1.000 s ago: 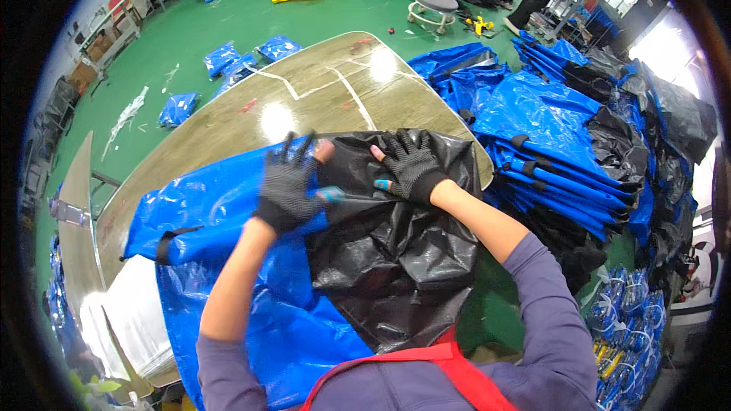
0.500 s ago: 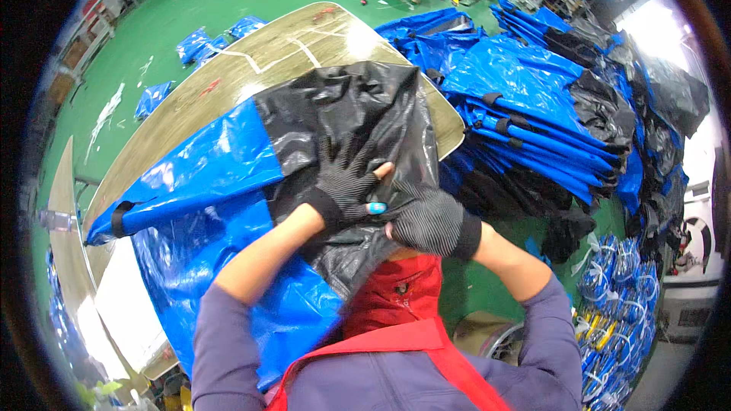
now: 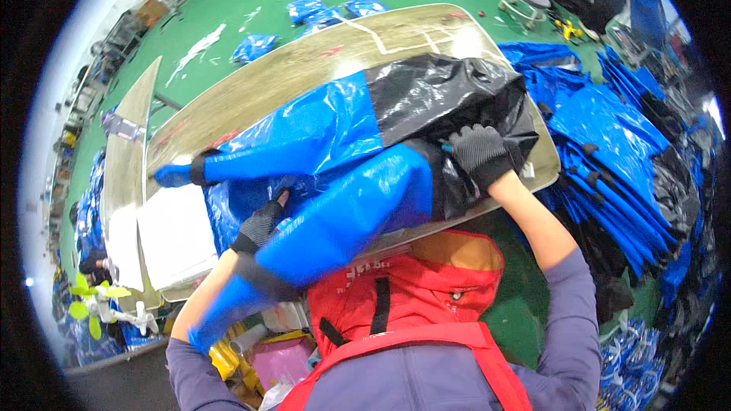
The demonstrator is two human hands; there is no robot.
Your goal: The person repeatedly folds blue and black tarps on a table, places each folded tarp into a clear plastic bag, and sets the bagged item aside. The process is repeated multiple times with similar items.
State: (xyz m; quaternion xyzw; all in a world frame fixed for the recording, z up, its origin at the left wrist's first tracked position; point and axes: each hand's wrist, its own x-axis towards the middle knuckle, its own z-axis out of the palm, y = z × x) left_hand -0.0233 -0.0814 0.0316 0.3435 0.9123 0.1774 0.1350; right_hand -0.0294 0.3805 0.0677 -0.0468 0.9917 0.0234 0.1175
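A blue-and-black waterproof garment [image 3: 327,118] with trouser-like legs lies across the wooden-topped table [image 3: 266,80]. Black bands ring the lower legs. Both my hands wear dark striped gloves. My left hand [image 3: 260,227] lies at the gap between the legs, with a bare fingertip stretched out and thumb apart from it; the near leg [image 3: 358,202] crosses beside it and hides part of it. My right hand [image 3: 481,154] has its fingers curled into the black upper part. What lies under its palm is hidden.
Stacked blue-and-black garments [image 3: 609,160] stand right of the table. Blue packets [image 3: 255,47] lie on the green floor beyond. A wheeled stool [image 3: 527,0] is at the far right. White sheets [image 3: 175,232] cover the table's left end. Bundled blue packs [image 3: 628,361] sit at lower right.
My hands have moved apart: the left toward the leg ends, the right over the black upper part. The near leg is now spread toward me. The view has swung left.
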